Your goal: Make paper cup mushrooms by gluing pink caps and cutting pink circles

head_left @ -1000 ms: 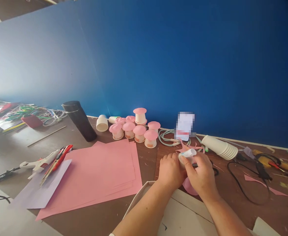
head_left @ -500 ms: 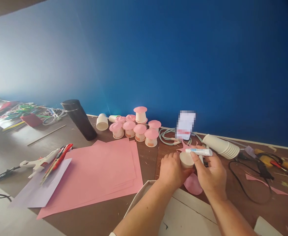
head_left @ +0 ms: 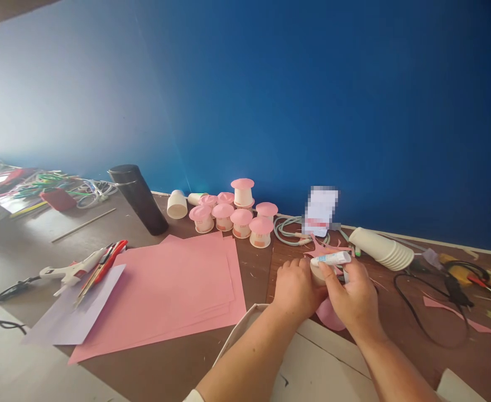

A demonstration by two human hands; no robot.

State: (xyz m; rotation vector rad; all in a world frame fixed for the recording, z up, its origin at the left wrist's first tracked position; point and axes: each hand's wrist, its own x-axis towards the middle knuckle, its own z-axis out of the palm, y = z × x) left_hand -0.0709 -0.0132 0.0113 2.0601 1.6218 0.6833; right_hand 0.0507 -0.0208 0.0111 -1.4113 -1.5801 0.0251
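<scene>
My left hand [head_left: 294, 289] grips a small white paper cup [head_left: 317, 273] just above the brown table. My right hand [head_left: 351, 298] holds a white glue tube [head_left: 331, 259], lying sideways with its tip over the cup's rim. A pink paper circle [head_left: 328, 316] lies on the table under my right hand. Behind the hands sits a spiky pink paper scrap [head_left: 318, 249].
Pink paper sheets [head_left: 168, 293] cover the table to the left, with a glue gun [head_left: 72, 272] and red cutter [head_left: 103, 267] beyond. Several pink-capped cups [head_left: 235, 215] stand at the back beside a black cylinder [head_left: 139, 198]. A stack of white cups [head_left: 381, 249] and cables [head_left: 432, 307] lie on the right.
My right hand brought the glue tube back left onto the cup's rim after having drawn it away to the right. The left hand kept its hold on the cup.
</scene>
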